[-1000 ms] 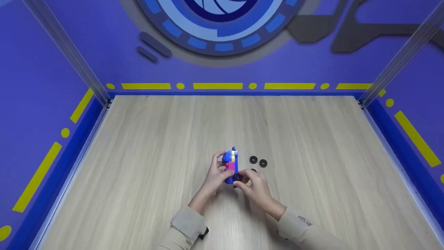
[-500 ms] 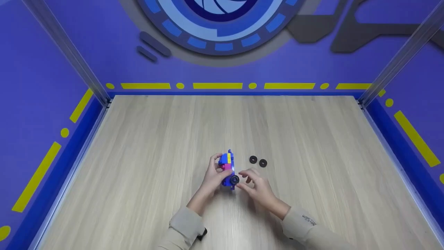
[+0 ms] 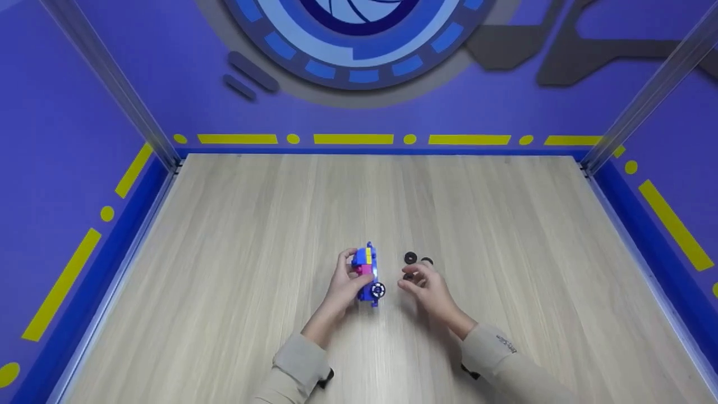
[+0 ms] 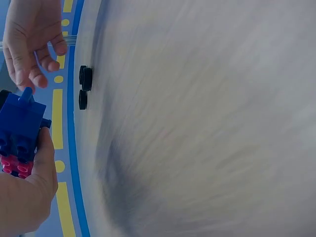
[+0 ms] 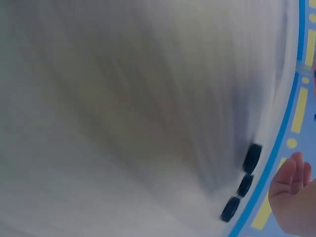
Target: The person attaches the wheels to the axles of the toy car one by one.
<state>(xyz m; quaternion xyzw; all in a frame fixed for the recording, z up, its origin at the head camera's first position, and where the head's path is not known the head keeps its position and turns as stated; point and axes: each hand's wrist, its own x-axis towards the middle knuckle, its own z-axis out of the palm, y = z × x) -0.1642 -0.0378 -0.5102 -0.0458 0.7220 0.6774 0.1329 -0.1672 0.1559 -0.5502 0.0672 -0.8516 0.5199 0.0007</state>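
Brick-built toy (image 3: 367,270): one, in blue, pink and yellow, long side running from 12 to 6 o'clock as the head camera sees it (12 being the far wall), off the tabletop (image 3: 269,252), near the middle of its 6 o'clock half. Yellow brick (image 3: 368,256) toward its 12 o'clock end; pink brick (image 3: 364,270) midway.

Wheel (image 3: 378,290): one, black-rimmed with a pale-spotted hub, on the toy's flank at 5 o'clock.

Left hand (image 3: 343,284): gripping the toy from 8 o'clock, thumb laid over the near face, fingers round the far side.

Right hand (image 3: 431,289): at 3 o'clock from the toy, well apart from it; thumb and fingers parted in a loose curve, holding nothing, poised above the tyres.

Loose black tyres: three, close together on the tabletop, toward 2 to 3 o'clock from the toy. First tyre (image 3: 406,257) in plain sight; second tyre (image 3: 427,260) and third tyre (image 3: 408,276) partly hidden by the right hand in the head view.

Sleeves: left sleeve (image 3: 300,362) and right sleeve (image 3: 491,356), beige, entering from 7 and 5 o'clock; dark lettering on the right one.

Far wall (image 3: 342,120): blue-violet, yellow dashes and dots along its foot, round emblem (image 3: 362,53) at 12 o'clock
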